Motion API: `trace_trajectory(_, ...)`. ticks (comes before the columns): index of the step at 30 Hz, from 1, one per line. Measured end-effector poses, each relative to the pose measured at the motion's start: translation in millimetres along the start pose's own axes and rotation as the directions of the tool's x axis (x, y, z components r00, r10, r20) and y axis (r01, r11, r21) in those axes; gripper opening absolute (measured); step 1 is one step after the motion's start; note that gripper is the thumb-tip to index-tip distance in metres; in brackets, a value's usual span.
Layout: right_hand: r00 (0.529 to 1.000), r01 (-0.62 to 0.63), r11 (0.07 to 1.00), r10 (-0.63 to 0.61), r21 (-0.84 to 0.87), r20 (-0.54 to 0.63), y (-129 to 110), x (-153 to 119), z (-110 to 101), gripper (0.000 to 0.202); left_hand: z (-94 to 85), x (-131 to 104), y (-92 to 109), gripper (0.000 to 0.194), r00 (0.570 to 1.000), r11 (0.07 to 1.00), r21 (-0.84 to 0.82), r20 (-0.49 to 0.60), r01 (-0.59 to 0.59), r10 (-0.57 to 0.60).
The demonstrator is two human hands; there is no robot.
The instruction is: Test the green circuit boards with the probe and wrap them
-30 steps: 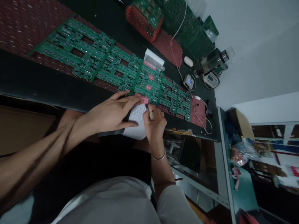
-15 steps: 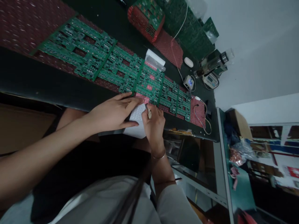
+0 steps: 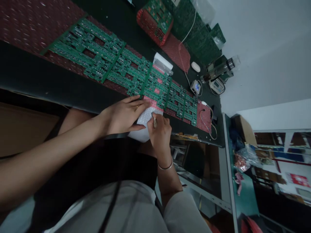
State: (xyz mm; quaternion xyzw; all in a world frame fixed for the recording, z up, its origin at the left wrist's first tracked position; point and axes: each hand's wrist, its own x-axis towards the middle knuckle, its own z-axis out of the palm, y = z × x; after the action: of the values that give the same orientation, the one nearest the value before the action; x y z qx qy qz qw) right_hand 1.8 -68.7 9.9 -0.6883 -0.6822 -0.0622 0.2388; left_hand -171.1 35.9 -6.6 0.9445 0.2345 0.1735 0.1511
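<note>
My left hand (image 3: 125, 115) lies with its fingers spread across a white printed sheet (image 3: 145, 116), near the table's front edge. The fingertips reach the pink bubble wrap (image 3: 153, 102) and the near edge of the circuit boards. My right hand (image 3: 160, 131) is closed round a short, pale, pen-like tool (image 3: 155, 121), its dark tip over the sheet. The tool's exact kind is hard to make out. Just beyond both hands runs a long row of green circuit boards (image 3: 136, 72), lying on red bubble wrap (image 3: 19, 24).
Behind the boards lie a white roll (image 3: 163, 61) and a wrapped stack of boards (image 3: 155, 21). Farther right are a white oval object (image 3: 195, 66), a small device with a lit screen (image 3: 195, 87), a bottle (image 3: 218, 70) and loose wires (image 3: 206, 123).
The view has shifted slightly. My right hand has drawn a little down the sheet, uncovering more paper above it. My left hand stays spread on the sheet.
</note>
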Motion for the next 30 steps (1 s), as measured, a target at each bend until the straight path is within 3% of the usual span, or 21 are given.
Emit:
trace_trajectory(10,0.997,-0.015,0.999,0.017,-0.029,0.071,-11.3,-15.6,-14.7,0.021,-0.1,0.0,-0.6,0.076,1.000,1.000,-0.022,-0.012,-0.014,0.014)
trace_trajectory(21,0.999,-0.015,0.998,0.017,-0.068,0.040,-18.0,-30.1,-19.0,0.020,1.9,-0.2,-3.0,0.080,1.000,1.000,-0.003,-0.008,-0.026,0.026)
trace_trajectory(30,1.000,0.006,0.997,-0.004,-0.082,0.026,-19.3,-38.8,-19.2,0.022,2.6,-0.1,-2.5,0.073,1.000,1.000,-0.008,-0.008,-0.019,0.019)
